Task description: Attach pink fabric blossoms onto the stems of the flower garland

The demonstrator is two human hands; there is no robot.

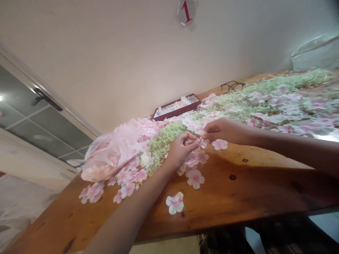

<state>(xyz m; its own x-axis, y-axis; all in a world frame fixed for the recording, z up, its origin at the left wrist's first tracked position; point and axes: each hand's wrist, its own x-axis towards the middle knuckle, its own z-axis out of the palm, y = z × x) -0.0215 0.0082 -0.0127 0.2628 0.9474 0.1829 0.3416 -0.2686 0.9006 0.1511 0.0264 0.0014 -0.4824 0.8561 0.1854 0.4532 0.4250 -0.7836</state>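
Observation:
My left hand [182, 148] and my right hand [224, 129] meet fingertip to fingertip above the wooden table [238, 190]. Both are pinched on a small pink fabric flower [203, 142] held between them. Loose pink and white flower blossoms [195, 177] lie just below my hands. One more blossom [174, 203] sits nearer the table's front edge. A heap of pale green stem pieces [165, 139] lies left of my left hand.
A pink plastic bag of petals [108, 155] sits at the left. A dark red tray [177, 107] and black glasses [232, 86] are by the wall. A long pile of green and pink flowers [280, 100] runs to the right. A clear bag [316, 53] stands far right.

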